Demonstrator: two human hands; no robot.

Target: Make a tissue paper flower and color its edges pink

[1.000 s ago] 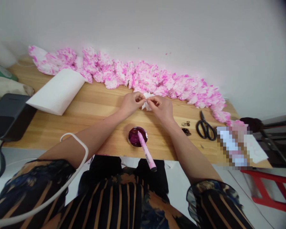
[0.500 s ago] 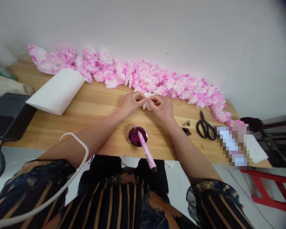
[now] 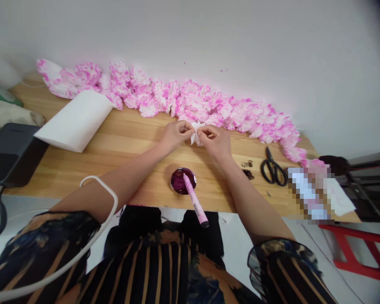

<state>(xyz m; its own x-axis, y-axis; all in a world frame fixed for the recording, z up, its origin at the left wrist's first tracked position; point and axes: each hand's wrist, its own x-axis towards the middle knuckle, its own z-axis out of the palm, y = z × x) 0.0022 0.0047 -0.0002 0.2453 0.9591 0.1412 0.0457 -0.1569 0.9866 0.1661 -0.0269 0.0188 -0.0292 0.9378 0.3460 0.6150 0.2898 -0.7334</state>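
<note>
A small white tissue paper flower (image 3: 196,137) is pinched between both hands at the middle of the table. My left hand (image 3: 176,134) grips its left side with thumb and fingertips. On the other side, my right hand (image 3: 215,141) pinches it too, the fingertips of both hands nearly meeting. Just behind lies a long row of pink-tipped white paper flowers (image 3: 193,99) along the wall. Nearer my body stands a small jar of dark purple liquid (image 3: 179,181), with a pink marker (image 3: 194,202) resting across its rim and past the table edge.
A white paper stack or roll (image 3: 77,120) lies at left, beside a black box (image 3: 15,154). On the right are black scissors (image 3: 272,169) and small dark rings (image 3: 248,174). A white cable (image 3: 104,232) crosses my left arm. A red stool (image 3: 361,253) stands below the table's right end.
My fingertips have shifted very slightly on the white paper flower, and a little more of it shows between them. Everything else stays where it was.
</note>
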